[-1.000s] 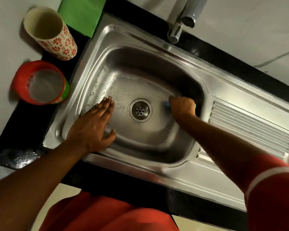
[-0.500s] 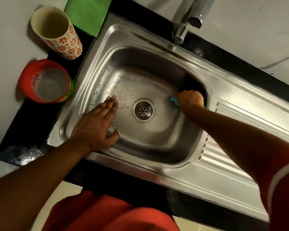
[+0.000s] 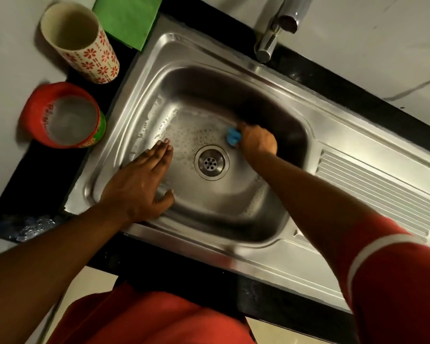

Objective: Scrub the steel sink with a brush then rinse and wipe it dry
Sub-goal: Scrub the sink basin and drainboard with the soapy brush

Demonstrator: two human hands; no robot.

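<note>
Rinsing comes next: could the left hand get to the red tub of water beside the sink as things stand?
Probably yes. The left hand lies flat on the basin's near-left slope, holding nothing, and the red tub stands just past the sink rim on that side, with nothing between.

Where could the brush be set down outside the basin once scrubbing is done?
The ribbed drainboard right of the basin is bare, bordered by the black counter edge. The sink's front rim is bare but narrow. Left is crowded: floral cup, red container, green cloth.
</note>
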